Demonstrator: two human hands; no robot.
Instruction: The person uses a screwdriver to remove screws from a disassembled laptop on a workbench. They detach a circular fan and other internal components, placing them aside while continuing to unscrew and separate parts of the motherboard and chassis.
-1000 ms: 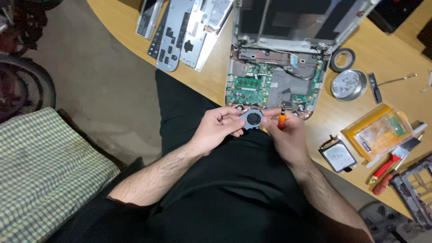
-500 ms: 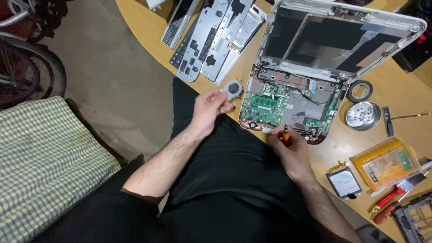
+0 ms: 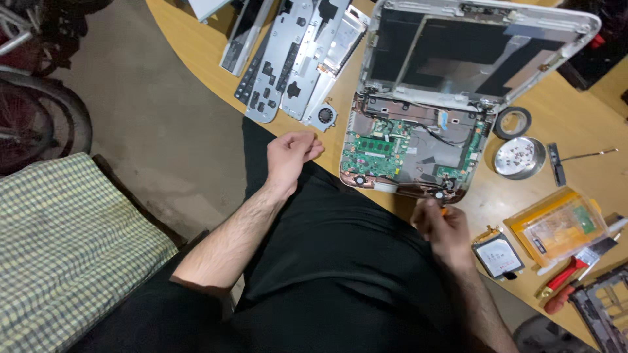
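Two hands work at the near edge of a wooden tabletop [image 3: 196,39] where an opened laptop [image 3: 418,150] lies with its board bared and its screen lid tilted back, likely so the insides can be reached from the person's seat. The left hand [image 3: 291,153] hovers over the lap, loosely curled with nothing in its grip; the small round fan [image 3: 325,116] rests just beyond its fingertips on the tabletop edge, beside the removed grey panels [image 3: 288,59], probably set there to keep loose parts clear of the board. The right hand [image 3: 441,225] is closed around a tool with an orange handle [image 3: 444,211], held at the laptop's front corner; the tip is hidden behind the fingers, so what it touches cannot be told. A metal dish [image 3: 519,157] holding small bits, probably screws, sits right of the laptop, near a tape roll [image 3: 511,122]. A drive [image 3: 498,253], a yellow pouch [image 3: 556,225] and red pliers [image 3: 564,282] lie further right; a dark frame is cut off at the corner.
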